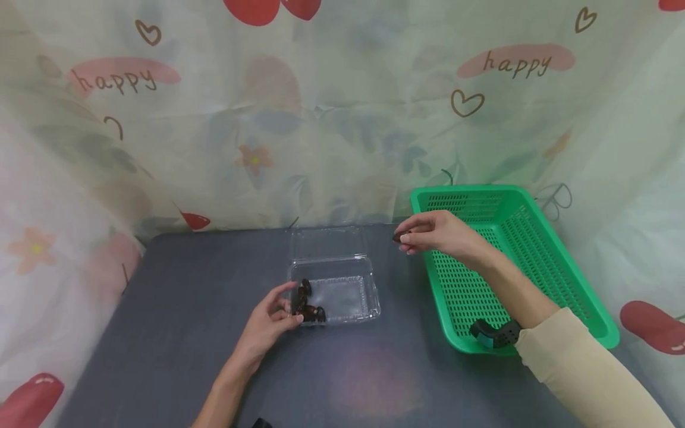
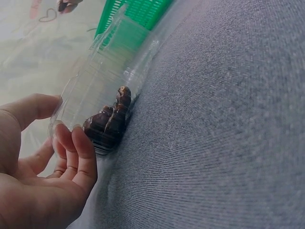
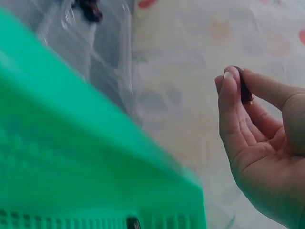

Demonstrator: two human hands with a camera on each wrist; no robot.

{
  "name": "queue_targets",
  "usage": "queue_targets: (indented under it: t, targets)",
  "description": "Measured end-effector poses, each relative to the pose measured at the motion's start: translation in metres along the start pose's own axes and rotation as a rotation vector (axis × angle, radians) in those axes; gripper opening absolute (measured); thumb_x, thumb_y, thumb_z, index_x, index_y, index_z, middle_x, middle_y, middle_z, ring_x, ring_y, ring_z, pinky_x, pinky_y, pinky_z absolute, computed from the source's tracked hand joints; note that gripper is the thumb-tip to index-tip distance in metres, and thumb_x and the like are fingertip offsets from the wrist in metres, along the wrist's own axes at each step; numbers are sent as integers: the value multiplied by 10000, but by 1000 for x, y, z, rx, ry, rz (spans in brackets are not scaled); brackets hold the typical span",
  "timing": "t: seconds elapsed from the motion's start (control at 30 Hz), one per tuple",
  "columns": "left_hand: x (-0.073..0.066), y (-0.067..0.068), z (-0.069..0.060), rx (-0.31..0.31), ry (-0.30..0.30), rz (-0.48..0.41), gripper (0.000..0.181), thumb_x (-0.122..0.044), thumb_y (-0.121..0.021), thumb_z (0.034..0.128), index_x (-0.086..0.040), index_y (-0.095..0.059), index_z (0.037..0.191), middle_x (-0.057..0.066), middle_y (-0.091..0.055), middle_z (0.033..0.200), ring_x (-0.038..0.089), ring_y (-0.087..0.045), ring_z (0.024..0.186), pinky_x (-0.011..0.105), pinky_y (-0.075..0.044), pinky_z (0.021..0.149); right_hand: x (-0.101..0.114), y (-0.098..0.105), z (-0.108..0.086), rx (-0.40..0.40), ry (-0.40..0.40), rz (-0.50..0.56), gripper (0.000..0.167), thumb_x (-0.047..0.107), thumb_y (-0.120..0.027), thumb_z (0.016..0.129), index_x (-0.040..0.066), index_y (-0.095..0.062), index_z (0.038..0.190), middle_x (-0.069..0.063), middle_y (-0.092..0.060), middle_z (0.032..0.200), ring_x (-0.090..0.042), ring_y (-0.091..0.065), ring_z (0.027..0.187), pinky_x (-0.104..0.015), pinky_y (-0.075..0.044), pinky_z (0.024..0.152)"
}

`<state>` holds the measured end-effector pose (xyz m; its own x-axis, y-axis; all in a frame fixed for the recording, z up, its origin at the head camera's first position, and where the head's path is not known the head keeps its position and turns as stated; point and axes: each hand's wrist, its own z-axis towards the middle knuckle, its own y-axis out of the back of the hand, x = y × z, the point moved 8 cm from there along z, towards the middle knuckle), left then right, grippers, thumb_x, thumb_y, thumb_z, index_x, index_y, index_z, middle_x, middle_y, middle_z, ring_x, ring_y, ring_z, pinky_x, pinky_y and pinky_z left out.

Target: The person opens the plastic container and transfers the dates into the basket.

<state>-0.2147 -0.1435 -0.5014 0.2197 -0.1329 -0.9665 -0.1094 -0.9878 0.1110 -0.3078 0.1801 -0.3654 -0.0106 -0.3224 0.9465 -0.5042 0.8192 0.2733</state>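
My right hand point(image 1: 436, 233) pinches one dark brown date point(image 3: 245, 89) between thumb and fingertips, raised beside the left rim of a green basket point(image 1: 439, 297). At the middle of the table, a clear plastic clamshell container point(image 1: 342, 297) stands with its lid folded back. Several glossy dark dates point(image 1: 309, 310) are bunched in its left end, and they show through the wall in the left wrist view. My left hand point(image 1: 270, 318) grips the container's left side, fingers curled at the wall. Part of the held date is hidden by the fingers.
The basket, with slotted walls, takes up the right side of the grey cloth-covered table point(image 1: 203, 297). A patterned curtain point(image 1: 332, 119) hangs close behind and at both sides. A black wrist device point(image 1: 495, 334) on my right arm overlaps the basket's near rim.
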Motion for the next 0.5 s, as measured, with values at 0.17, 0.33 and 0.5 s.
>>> queue_targets:
  t: [0.17, 0.33, 0.5]
  targets:
    - [1, -1, 0, 3, 4, -13, 664, -21, -747, 847, -276, -498, 1407, 80, -473, 975, 142, -511, 712, 326, -480, 701, -13, 36, -2, -44, -13, 44, 419, 199, -705, 939, -23, -607, 1280, -181, -654, 1213, -284, -677, 996, -428, -535, 904]
    - [3, -1, 1, 5, 11, -23, 671, -27, -753, 845, -274, -493, 1413, 79, -482, 966, 149, -514, 726, 334, -483, 705, -31, 67, -6, -75, -20, 41, 491, 213, -658, 972, -17, -530, 1386, -169, -590, 1318, -199, -655, 1065, -331, -528, 912]
    - [3, -1, 1, 3, 23, -34, 684, -20, -750, 844, -243, -485, 1433, 78, -487, 958, 151, -508, 733, 337, -482, 701, -47, 88, -9, -123, -8, 75, 510, 168, -627, 990, -69, -467, 1413, -114, -600, 1309, -164, -652, 1071, -312, -526, 912]
